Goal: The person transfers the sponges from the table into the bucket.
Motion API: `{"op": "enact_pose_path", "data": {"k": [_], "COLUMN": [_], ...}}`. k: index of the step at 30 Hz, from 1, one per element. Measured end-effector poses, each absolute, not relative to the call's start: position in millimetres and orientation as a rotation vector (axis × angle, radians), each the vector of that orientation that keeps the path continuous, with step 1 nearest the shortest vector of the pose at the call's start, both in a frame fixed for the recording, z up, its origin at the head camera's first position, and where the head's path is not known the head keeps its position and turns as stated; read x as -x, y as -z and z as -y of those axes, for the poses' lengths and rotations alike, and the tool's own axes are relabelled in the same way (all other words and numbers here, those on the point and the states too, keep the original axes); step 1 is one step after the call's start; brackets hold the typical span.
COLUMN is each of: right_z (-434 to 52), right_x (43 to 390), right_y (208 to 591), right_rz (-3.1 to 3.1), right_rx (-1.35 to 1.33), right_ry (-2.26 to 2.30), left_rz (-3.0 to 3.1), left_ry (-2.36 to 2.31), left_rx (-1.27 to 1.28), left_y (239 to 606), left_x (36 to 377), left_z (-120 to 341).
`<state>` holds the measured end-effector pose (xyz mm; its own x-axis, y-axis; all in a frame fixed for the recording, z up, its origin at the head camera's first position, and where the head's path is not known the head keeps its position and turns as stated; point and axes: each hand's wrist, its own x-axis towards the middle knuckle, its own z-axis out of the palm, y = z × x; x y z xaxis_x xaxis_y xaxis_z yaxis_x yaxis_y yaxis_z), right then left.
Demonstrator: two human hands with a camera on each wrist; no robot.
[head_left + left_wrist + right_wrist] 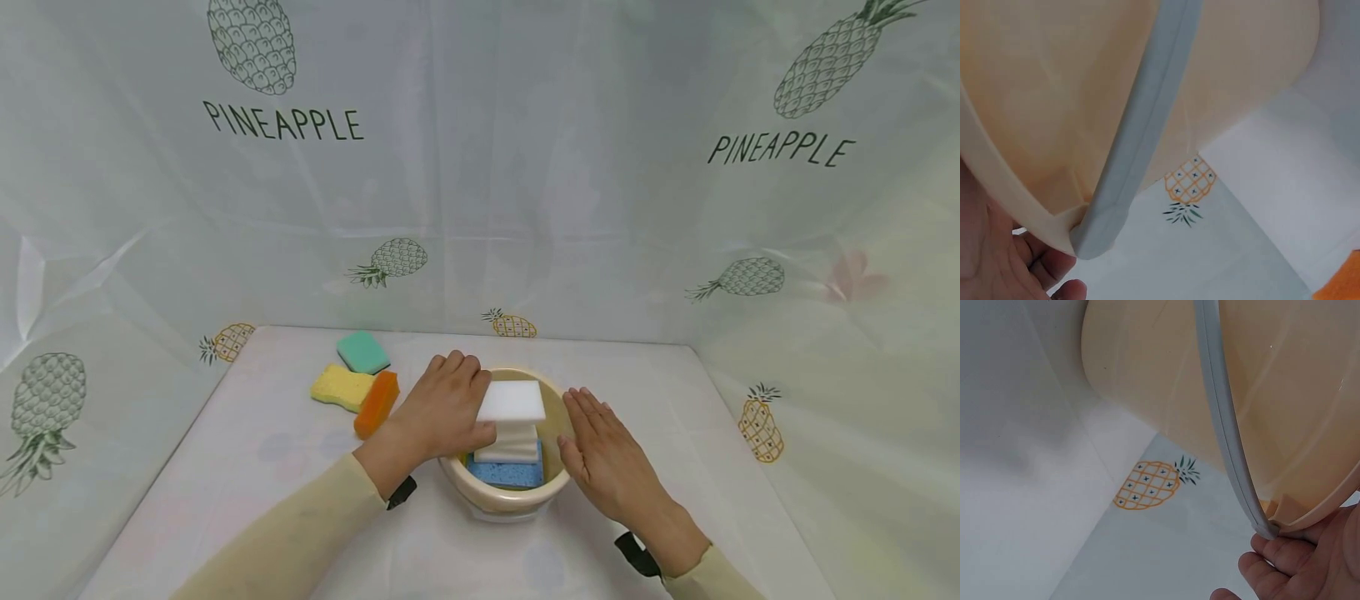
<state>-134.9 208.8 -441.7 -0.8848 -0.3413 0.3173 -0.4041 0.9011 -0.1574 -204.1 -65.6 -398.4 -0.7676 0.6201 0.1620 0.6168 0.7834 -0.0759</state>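
Note:
A cream bucket (501,498) stands on the table, its grey handle (1138,137) hanging down along the outside. Inside it, several white sponges (512,402) are stacked above a blue sponge (504,475), the top one near rim height. My left hand (448,406) grips the bucket's left rim, its thumb reaching over the inside. Against the right rim, my right hand (611,454) rests with fingers straight and together. In the right wrist view, the fingertips (1263,544) lie by the end of the handle.
Left of the bucket, a green sponge (363,352), a yellow sponge (341,387) and an orange sponge (377,406) lie close together on the white table cover (292,492). A pineapple-printed sheet (570,183) surrounds the table at the back and sides.

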Motion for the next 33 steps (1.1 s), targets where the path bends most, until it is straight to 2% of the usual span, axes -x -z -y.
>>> {"op": "enact_pose_path", "data": {"k": [33], "right_z": [-207.7], "right_x": [134.0], "right_y": [442.6], "right_rz": [2.798], "right_rx": [-0.543], "right_ry": [-0.32], "left_rz": [2.815], "left_ry": [-0.082], "left_rx": [0.977], "left_y": [404.7], "left_x": [203.7], "left_z": [65.1]}}
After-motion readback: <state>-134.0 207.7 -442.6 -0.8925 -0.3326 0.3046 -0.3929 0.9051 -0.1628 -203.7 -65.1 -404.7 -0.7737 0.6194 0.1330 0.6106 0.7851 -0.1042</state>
